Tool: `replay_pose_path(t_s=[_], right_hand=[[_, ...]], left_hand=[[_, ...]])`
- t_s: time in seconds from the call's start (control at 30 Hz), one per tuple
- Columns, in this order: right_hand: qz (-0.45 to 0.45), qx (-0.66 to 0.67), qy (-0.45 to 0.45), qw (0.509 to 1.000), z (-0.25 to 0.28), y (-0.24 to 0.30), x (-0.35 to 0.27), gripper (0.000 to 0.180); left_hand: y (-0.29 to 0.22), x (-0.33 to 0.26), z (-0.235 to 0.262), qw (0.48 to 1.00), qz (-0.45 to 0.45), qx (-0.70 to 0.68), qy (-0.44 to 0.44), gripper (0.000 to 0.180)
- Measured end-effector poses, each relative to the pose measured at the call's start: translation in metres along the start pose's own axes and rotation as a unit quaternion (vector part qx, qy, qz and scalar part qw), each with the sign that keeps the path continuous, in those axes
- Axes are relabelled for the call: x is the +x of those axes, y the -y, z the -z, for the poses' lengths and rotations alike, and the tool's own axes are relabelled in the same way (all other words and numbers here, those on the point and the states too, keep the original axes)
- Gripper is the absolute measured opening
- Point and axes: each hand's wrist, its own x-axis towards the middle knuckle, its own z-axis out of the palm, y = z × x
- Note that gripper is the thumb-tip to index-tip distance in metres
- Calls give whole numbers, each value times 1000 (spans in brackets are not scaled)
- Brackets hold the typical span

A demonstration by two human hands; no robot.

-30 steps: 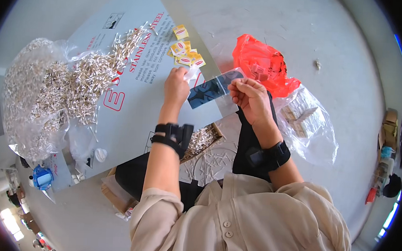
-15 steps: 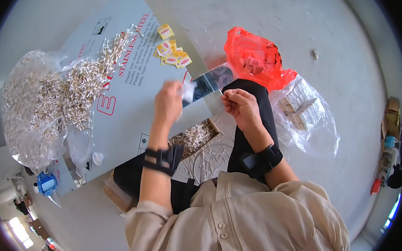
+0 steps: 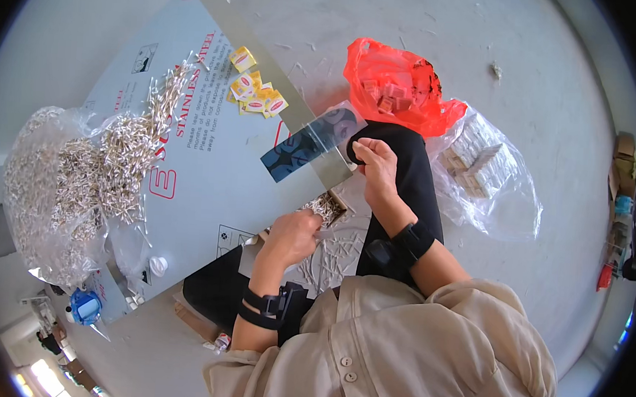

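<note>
My left hand (image 3: pixel 294 235) is at the open cardboard box (image 3: pixel 343 213) of short sticks with pale tips, like cotton swabs (image 3: pixel 323 206). Its fingers are curled down over the box's near part, and whatever they grip is hidden. My right hand (image 3: pixel 376 169) is raised by the table's right edge, thumb and fingertips pinched together. Those tips are beside the clear end of a dark bluish film strip (image 3: pixel 292 150), which lies across the table edge; I cannot make out what is between them.
Yellow-and-white small boxes (image 3: pixel 255 93) lie on the film-covered table (image 3: pixel 210 170). To the left, a clear bag (image 3: pixel 35 181) spills a heap of sticks (image 3: pixel 128 143). A red plastic bag (image 3: pixel 441 97) and a clear bag of white packs (image 3: pixel 473 168) are at the right. Loose sticks (image 3: pixel 336 258) lie near my lap.
My left hand has come down from the film strip to the box, and the white thing it held is out of sight. My right hand remains near the film's end.
</note>
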Motion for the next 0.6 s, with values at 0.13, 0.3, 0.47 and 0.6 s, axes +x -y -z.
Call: replay_pose_path(t_s=[0.13,0.3,0.47,0.6], right_hand=[[-87,0,17,996,-14,-4,25,13],[-51,21,26,998,-29,-11,24,22],[-17,4,8,1000,-28,-34,38,26],[-13,-51,28,998,-29,-42,39,25]], left_hand=[[16,-2,9,991,41,-58,-116,11],[20,4,12,979,79,-73,-175,12],[19,5,-1,975,86,-82,-187,14],[22,4,-3,967,83,-112,-213,18]])
